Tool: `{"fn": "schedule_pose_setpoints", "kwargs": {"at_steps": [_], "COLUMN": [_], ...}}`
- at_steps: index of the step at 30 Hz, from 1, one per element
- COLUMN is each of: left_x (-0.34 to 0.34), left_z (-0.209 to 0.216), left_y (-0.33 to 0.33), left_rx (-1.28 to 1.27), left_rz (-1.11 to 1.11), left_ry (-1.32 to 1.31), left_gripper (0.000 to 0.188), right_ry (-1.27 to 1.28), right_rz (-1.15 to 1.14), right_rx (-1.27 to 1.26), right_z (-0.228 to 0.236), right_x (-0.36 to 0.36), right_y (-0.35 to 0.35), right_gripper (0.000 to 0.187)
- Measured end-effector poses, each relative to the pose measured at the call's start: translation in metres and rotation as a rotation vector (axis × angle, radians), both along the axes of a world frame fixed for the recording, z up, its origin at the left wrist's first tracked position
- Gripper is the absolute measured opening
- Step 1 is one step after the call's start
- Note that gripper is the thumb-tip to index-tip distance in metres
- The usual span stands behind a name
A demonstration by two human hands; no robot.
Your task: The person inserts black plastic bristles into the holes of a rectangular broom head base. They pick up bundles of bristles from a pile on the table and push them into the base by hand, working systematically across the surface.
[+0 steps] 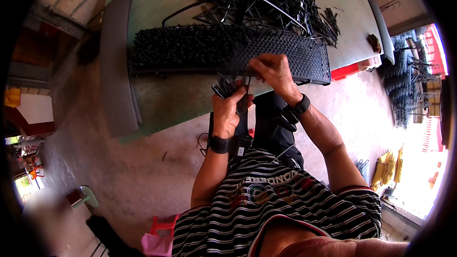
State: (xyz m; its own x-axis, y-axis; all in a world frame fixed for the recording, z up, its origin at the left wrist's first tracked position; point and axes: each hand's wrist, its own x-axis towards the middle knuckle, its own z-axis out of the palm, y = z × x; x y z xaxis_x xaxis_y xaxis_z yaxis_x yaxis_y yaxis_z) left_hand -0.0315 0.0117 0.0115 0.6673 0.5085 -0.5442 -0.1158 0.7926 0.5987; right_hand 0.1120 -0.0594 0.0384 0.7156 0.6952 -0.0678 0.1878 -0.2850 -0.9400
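My left hand [227, 112] is closed round a bundle of thin black strips [222, 88], whose ends stick out above the fingers. To its right, my right hand [276, 74] is pinched at the near edge of a long black perforated panel [304, 57]. A thin dark strip shows just below those fingertips, slightly blurred. Dense, short black tufts [181, 47] cover the panel's left and middle part, while its right part shows bare holes. Black metal rods [275, 8] rise behind the panel. Both of my wrists wear black bands.
A loose pile of black strips [290, 4] lies on the green table [166, 109] behind the panel. Grey perforated sheets [116, 62] hang over the table's left end. Stacked dark wire frames [400, 85] stand at right. A red stool [163, 226] is at lower left.
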Motion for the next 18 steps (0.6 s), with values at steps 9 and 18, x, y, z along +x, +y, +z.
{"fn": "schedule_pose_setpoints", "kwargs": {"at_steps": [9, 18], "left_x": [-0.003, -0.001], "left_z": [-0.009, -0.002], "left_y": [0.005, 0.006], "left_rx": [-0.035, -0.053], "left_rz": [0.011, 0.065], "left_ry": [0.05, 0.027], "left_gripper": [0.016, 0.013], "right_ry": [-0.518, -0.665], "right_rz": [-0.2, -0.087], "right_rx": [0.341, 0.276], "right_z": [0.004, -0.005], "right_x": [0.008, 0.019], "right_y": [0.03, 0.039], "right_gripper": [0.023, 0.018]}}
